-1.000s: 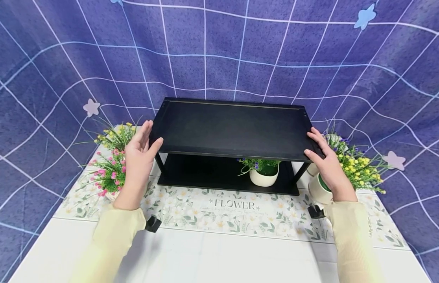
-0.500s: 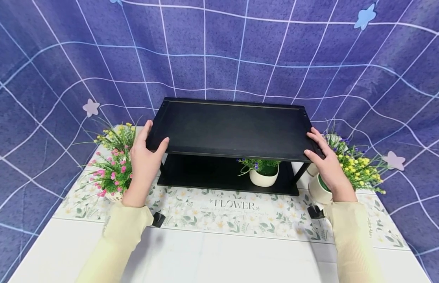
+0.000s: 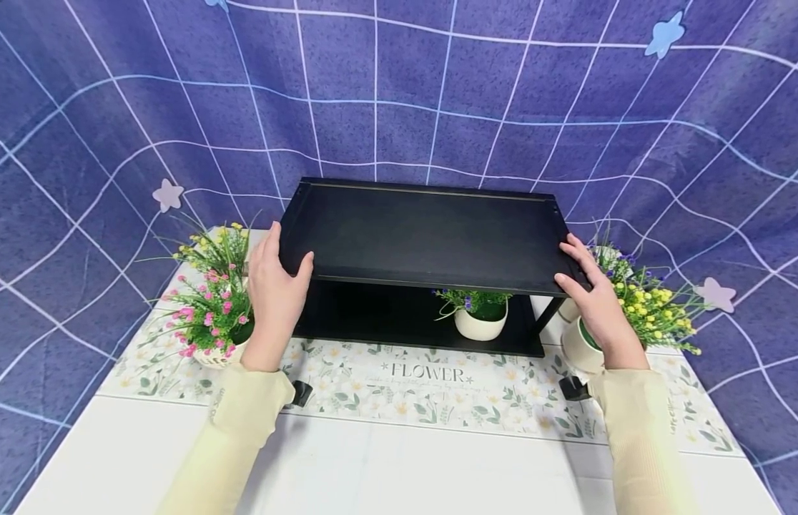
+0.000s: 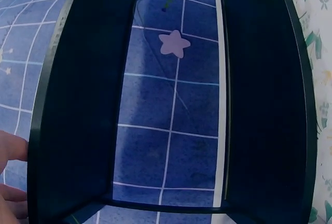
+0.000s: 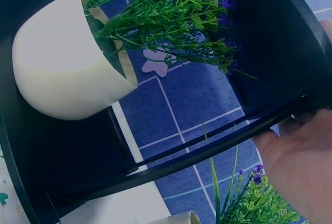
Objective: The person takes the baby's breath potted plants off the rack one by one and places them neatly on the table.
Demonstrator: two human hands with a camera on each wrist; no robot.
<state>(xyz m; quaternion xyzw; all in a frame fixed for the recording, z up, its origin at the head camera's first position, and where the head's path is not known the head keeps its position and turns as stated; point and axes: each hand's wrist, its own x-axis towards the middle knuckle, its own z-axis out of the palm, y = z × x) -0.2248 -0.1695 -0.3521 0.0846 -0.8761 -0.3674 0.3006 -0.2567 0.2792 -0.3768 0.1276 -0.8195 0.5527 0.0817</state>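
A black two-tier shelf point(image 3: 425, 236) stands on the table against the curtain. My left hand point(image 3: 274, 295) grips the left front corner of its top board, thumb at the front edge and fingers along the side. At the other end, my right hand point(image 3: 598, 304) holds the right front corner, fingertips and thumb on the board's edge. A white pot point(image 3: 480, 326) with green sprigs and small purple flowers sits on the lower board, right of centre. The right wrist view shows this white pot point(image 5: 62, 60) large, with my right hand point(image 5: 301, 167) at the shelf's side.
Pots of pink flowers point(image 3: 209, 311) and yellow flowers point(image 3: 212, 247) stand left of the shelf. On the right are a yellow-flowered pot point(image 3: 582, 347) and a purple-flowered plant point(image 3: 614, 261). A floral runner point(image 3: 399, 400) marked FLOWER lies in front.
My left hand has moved right, from beside the shelf's left edge onto its front corner, uncovering more of the pink-flowered pot. The right hand stays at its corner.
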